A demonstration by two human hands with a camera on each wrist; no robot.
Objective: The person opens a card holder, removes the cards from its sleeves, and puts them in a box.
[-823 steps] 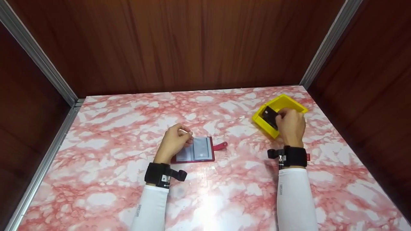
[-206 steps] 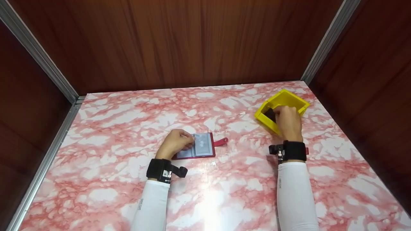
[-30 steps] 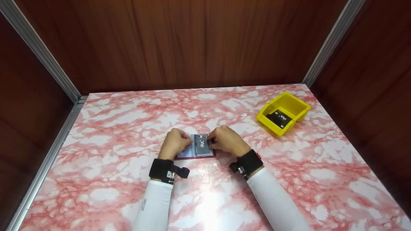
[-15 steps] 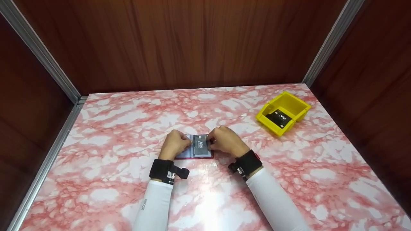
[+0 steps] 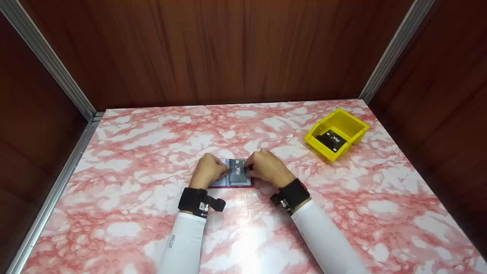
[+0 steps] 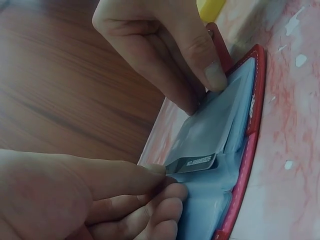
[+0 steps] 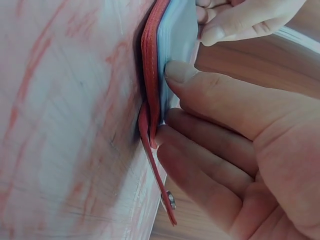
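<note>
A red card holder [image 5: 249, 186] lies open on the table with clear plastic sleeves [image 6: 200, 130]. In a right-hand sleeve is a black card [image 5: 237, 175] lettered "Vip"; its inner end sticks out near the spine in the left wrist view. My left hand [image 5: 207, 170] pinches that exposed end between thumb and fingers. My right hand [image 5: 268, 167] grips the sleeve's outer edge, thumb on top and fingers curled beneath. In the right wrist view the holder's red strap [image 7: 156, 172] with a metal snap hangs beside my right fingers.
A yellow bin [image 5: 323, 152] stands at the right rear, with black cards [image 5: 331, 140] inside. Wood-grain panels [image 5: 228, 53] wall in the back and sides of the marbled pink-and-white table [image 5: 133, 190].
Earlier, my right hand was in the yellow bin at the black cards; now it is at the card holder. Over the last second both hands stay nearly still, and the holder has shifted slightly left.
</note>
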